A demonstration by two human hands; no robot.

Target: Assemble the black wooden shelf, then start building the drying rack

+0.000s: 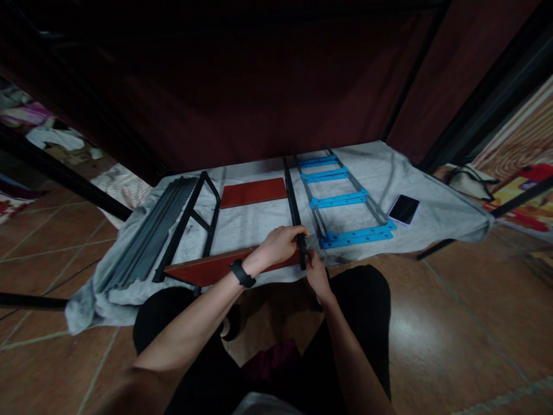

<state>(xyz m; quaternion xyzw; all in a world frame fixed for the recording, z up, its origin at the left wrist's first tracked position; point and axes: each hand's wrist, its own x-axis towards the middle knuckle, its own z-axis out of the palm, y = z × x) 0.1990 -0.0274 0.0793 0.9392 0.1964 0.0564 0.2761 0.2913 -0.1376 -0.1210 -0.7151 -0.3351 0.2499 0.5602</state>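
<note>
My left hand (279, 245), with a black band on its wrist, is closed around the near end of a black metal bar (292, 193). Just to the right, my right hand (317, 274) has its fingers pinched together against the side of that bar; anything small between them is too dark to make out. A red-brown board (207, 269) runs from the bar's near end to a black side frame (185, 225) on the left. A second red-brown board (253, 192) lies farther back between frame and bar.
Right of the bar lie blue crosspieces (339, 199) with grey rods, then a phone (404, 209). Several grey ribbed tubes (151, 230) lie at the left. All rest on a grey cloth (363, 158). Black poles (103, 193) and a dark red curtain (259, 98) stand around it.
</note>
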